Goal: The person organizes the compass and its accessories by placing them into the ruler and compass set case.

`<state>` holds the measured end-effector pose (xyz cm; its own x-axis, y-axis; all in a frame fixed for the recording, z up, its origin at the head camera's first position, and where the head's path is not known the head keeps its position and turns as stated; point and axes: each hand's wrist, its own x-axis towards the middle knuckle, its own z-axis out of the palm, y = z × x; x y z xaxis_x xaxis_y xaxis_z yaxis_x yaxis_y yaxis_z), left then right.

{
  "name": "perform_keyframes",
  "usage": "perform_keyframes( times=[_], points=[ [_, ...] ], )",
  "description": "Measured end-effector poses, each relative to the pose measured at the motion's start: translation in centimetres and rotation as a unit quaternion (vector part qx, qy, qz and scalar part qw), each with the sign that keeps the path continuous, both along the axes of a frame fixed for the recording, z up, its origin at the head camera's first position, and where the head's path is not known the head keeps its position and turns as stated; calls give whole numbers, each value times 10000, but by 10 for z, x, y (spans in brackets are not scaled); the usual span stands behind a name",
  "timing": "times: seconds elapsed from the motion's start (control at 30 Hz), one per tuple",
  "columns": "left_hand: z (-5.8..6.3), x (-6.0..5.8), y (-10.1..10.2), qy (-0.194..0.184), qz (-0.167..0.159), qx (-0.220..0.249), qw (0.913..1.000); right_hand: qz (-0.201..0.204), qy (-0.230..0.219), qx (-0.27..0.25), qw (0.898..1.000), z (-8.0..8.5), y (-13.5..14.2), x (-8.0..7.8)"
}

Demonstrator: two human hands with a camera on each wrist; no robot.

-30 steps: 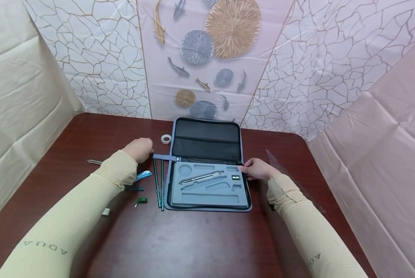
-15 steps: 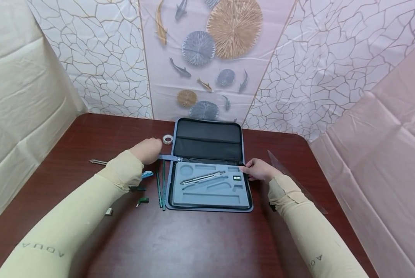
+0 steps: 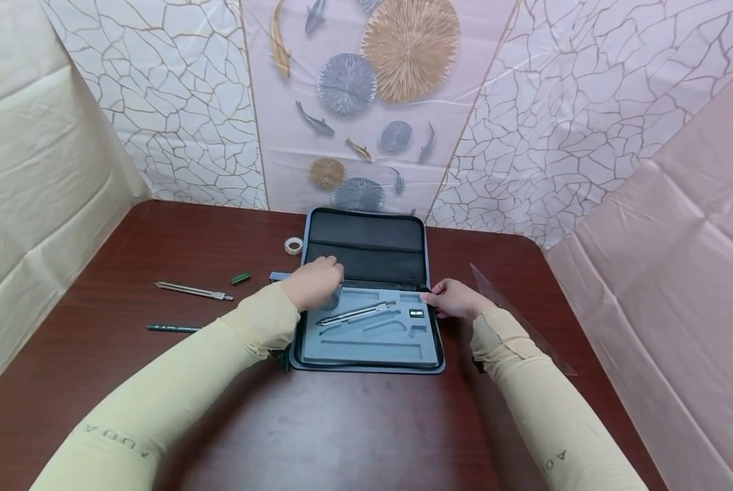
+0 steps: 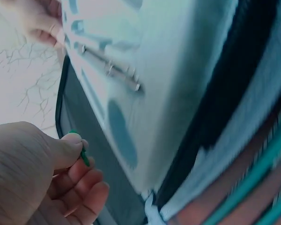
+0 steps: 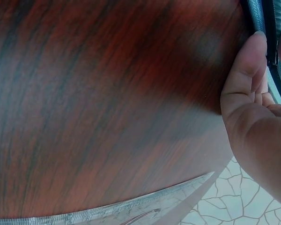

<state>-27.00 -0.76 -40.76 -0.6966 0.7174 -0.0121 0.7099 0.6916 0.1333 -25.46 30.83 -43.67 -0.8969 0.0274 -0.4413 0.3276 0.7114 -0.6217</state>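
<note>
My left hand (image 3: 313, 283) is over the upper left corner of an unzipped blue case (image 3: 366, 369). In the left wrist view its thumb and forefinger pinch a small green piece (image 4: 85, 158); its exact kind is unclear, and the head view hides it. A grey foam tray (image 3: 341, 352) with shaped recesses fills the case's near half. On the tray lie a metal drawing compass (image 3: 356, 314) and a small pencil sharpener (image 3: 416, 314). With thumb and fingers my right hand (image 3: 461, 300) grips the case's right edge near the hinge.
Left on the table are a second metal compass (image 3: 194, 291), a small green block (image 3: 240, 278), a dark green pencil (image 3: 172, 328) and a tape roll (image 3: 293, 245). Green pencils (image 4: 253, 180) lie beside the case. A transparent set square (image 3: 519, 317) lies right.
My left hand has moved right from beside the case to over the tray's upper left corner. The second compass and green block have come into view. My right hand stays at the edge.
</note>
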Motion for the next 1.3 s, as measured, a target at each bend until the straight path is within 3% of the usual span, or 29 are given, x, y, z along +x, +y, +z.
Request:
perform_keyframes(
  times=[0.17, 0.33, 0.57, 0.93, 1.3],
  points=[
    [-17, 0, 20, 34, -61, 106, 9999, -58, -14, 78, 10000, 1, 0, 0],
    [-27, 1, 38, 172, -94, -101, 9998, -54, 1, 52, 10000, 0, 0, 0],
    [-21, 6, 54, 133, -18, -281, 9995, 15, 15, -17, 10000, 0, -1, 1],
    [-19, -4, 71, -201, -39, -253, 9995, 16, -2, -18, 10000, 3, 0, 2],
    [-14, -3, 75, -444, -6, -322, 9985, 29, -36, -19, 10000, 0, 2, 0]
  ],
)
